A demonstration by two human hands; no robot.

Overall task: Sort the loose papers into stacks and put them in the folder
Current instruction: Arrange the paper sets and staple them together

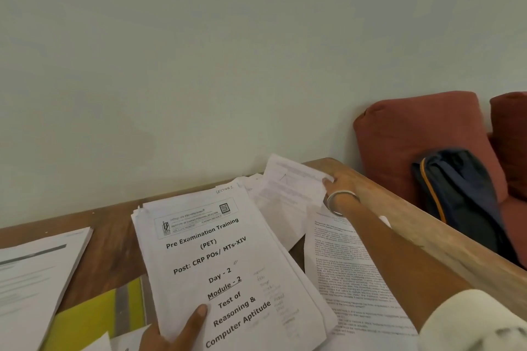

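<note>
Two hands (176, 330) (340, 179), two red cushions (422, 139) (510, 134), one yellow folder (94, 316), one bag (462, 188) (dark blue)

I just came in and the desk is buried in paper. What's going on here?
A person is sorting papers at a wooden table. The left hand holds a thick stack of printed sheets headed "Pre Examination Training", thumb on top. The right hand reaches to the far corner and pinches a loose sheet there. More printed pages lie under that arm, another pile sits at the left, and a yellow folder lies near the front edge.
</note>
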